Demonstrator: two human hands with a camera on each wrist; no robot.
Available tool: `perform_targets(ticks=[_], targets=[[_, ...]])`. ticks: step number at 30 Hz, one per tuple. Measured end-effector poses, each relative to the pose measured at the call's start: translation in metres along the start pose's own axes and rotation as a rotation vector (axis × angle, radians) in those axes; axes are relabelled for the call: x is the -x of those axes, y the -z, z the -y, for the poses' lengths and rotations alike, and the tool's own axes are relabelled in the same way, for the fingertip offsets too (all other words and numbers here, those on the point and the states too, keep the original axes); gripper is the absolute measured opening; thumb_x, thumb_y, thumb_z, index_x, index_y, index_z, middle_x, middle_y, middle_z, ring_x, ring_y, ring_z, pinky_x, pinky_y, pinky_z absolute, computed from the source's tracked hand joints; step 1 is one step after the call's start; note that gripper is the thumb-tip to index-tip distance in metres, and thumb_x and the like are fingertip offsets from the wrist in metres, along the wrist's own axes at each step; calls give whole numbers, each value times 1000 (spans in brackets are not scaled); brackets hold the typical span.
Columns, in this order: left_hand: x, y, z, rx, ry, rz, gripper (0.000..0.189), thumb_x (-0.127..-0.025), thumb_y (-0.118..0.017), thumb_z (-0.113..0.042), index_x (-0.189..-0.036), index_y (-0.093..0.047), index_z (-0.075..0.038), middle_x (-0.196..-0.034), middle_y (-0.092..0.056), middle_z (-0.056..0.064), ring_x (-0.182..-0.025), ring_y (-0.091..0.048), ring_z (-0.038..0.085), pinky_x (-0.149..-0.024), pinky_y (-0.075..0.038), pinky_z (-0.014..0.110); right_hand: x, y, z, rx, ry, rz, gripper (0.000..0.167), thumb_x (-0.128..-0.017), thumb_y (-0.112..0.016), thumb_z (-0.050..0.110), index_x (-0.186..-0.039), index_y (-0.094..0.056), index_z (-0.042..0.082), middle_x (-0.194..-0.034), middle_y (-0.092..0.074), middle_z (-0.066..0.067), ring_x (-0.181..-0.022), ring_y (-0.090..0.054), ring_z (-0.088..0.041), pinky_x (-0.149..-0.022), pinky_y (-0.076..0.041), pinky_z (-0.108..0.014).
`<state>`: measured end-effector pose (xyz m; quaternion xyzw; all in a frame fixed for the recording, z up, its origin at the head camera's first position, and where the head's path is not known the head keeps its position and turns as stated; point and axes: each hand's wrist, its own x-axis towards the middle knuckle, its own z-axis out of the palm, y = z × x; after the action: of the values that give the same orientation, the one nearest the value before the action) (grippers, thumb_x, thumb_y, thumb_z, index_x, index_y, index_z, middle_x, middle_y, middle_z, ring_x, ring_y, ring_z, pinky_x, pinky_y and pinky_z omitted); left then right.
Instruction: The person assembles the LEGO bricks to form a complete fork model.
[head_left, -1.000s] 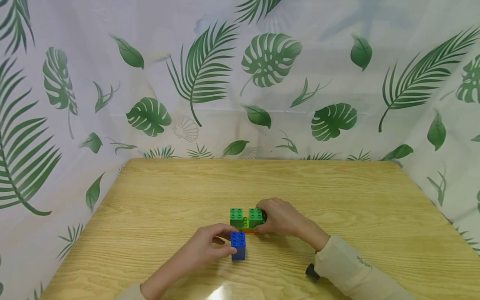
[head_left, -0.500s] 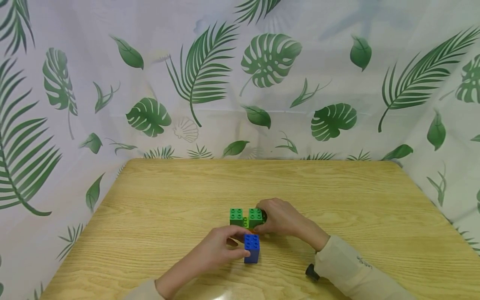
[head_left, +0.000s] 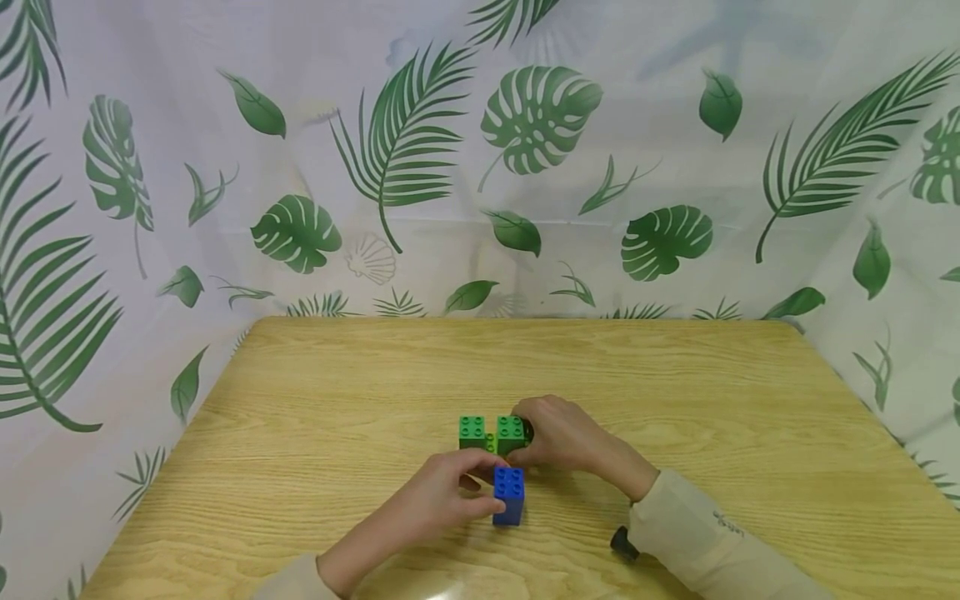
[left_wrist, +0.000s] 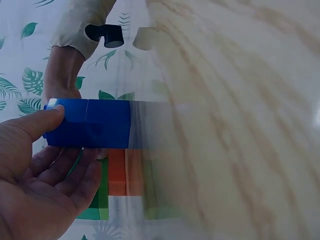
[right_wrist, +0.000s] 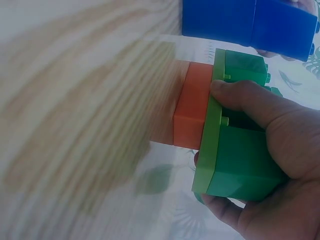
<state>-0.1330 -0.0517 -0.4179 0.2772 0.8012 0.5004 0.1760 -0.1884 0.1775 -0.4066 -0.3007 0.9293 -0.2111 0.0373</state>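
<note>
My left hand [head_left: 441, 492] pinches an upright stack of two blue toy bricks [head_left: 508, 502] between thumb and fingers. The stack's lower end is at the tabletop in the left wrist view. Just behind it, my right hand [head_left: 566, 433] grips a small brick build by its right end. This build has an orange brick [right_wrist: 192, 107] at the bottom, a light green plate [right_wrist: 210, 145] over it, and green bricks [right_wrist: 245, 165] on top with a gap between two of them. In the right wrist view my right thumb presses on the plate's edge. The fingers behind the build are partly hidden.
The wood-grain table [head_left: 337, 383] reaches back to a white curtain [head_left: 442, 167] printed with green leaves. A black wrist piece [head_left: 623, 543] sticks out by the right sleeve [head_left: 712, 533]. The table is glossy and mirrors the bricks.
My left hand has brought the blue stack to the right along the front of the green build, now more slowly. My right hand and its build have stayed in place.
</note>
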Motion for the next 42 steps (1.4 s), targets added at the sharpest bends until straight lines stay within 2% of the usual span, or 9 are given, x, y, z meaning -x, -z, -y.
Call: perform_targets(ticks=[5,11,16,19,22,25,28,34,42], targets=[[-1,2,1,-24,-20,6,39,-91,-82,-14,-127,-68,-8,-121,-70,0,-108,-66,13,-90,-54,25,-1,0,0,4,-2,-5,27,-79,-91,25,-84,-67,12,-74,-55,10,-62,-45,-6,-56,-37,-22],[1,8,-1,-45,-32,-1,51,-93,-80,-26,-137,-62,-9,-128,-68,1,-114,-63,13,-97,-52,32,-1,0,1,9,-2,-13,29,-78,-91,26,-81,-65,14,-72,-54,10,-62,-45,-5,-55,-37,-22],[3,21,-8,-29,-69,-36,47,-97,-75,-27,-137,-62,-5,-129,-68,6,-117,-63,23,-98,-52,38,-1,1,1,0,-3,-5,27,-79,-91,23,-85,-68,12,-75,-58,9,-64,-48,-5,-57,-41,-22],[3,30,-12,-38,-110,-81,43,-99,-73,-23,-135,-63,-4,-128,-69,9,-115,-64,29,-95,-54,37,-2,1,1,1,-5,2,27,-79,-91,23,-88,-69,10,-78,-60,8,-66,-50,-5,-59,-44,-23],[1,39,-14,-75,-143,-160,38,-98,-74,-22,-132,-66,-6,-125,-70,6,-110,-65,28,-92,-55,36,-2,2,1,3,-14,11,29,-79,-92,24,-90,-70,9,-79,-61,7,-67,-51,-6,-60,-44,-23],[-2,45,-14,-131,-162,-242,36,-97,-76,-20,-130,-68,-10,-125,-69,2,-111,-64,24,-92,-55,40,-3,1,2,7,-23,14,30,-78,-92,25,-91,-70,8,-79,-61,7,-67,-50,-7,-60,-44,-24],[-6,47,-11,-165,-153,-275,40,-95,-78,-17,-132,-66,-9,-127,-67,2,-116,-61,23,-96,-52,47,-3,1,1,9,-32,15,31,-78,-92,24,-92,-70,7,-79,-62,7,-67,-51,-7,-60,-44,-25],[-17,42,7,-147,-83,-208,52,-94,-79,-15,-140,-58,-3,-137,-61,13,-125,-56,34,-102,-47,54,-4,0,1,15,-42,20,32,-78,-92,25,-93,-71,7,-80,-62,6,-68,-51,-8,-61,-45,-25],[-34,33,21,-152,-22,-127,58,-94,-79,-14,-143,-54,3,-138,-59,18,-119,-59,30,-98,-52,46,-3,-1,2,18,-37,16,31,-78,-92,24,-94,-71,7,-81,-63,7,-68,-52,-7,-62,-46,-25]])
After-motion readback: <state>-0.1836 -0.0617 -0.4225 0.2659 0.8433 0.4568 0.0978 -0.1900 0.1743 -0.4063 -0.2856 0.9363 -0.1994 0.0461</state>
